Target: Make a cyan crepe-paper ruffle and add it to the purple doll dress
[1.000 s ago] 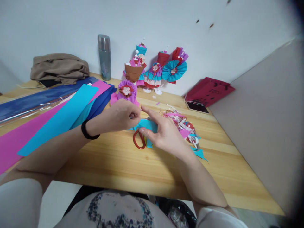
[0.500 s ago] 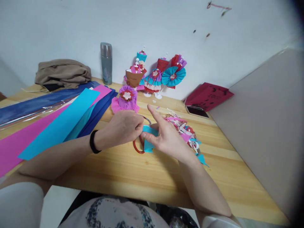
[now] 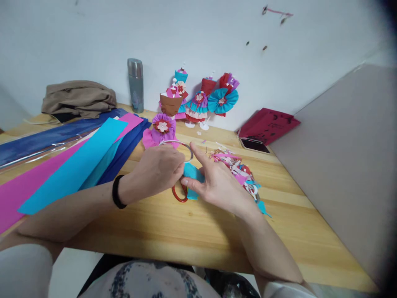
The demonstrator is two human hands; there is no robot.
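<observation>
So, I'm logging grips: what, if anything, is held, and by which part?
The small blue piece, gripped across its middle by the right hand; whether the left hand also pinches it is hidden.

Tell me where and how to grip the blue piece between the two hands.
The blue piece seems best pinched at its lower edge, from the near side of the table: the right hand leaves that edge uncovered, while the left hand crowds the piece's left side.

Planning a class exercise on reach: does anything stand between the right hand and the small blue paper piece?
Nothing visible does: the right hand has its thumb on the blue paper piece. The left hand is closed at the paper's left edge, and a red loop handle shows at the lower left; neither comes between.
</observation>
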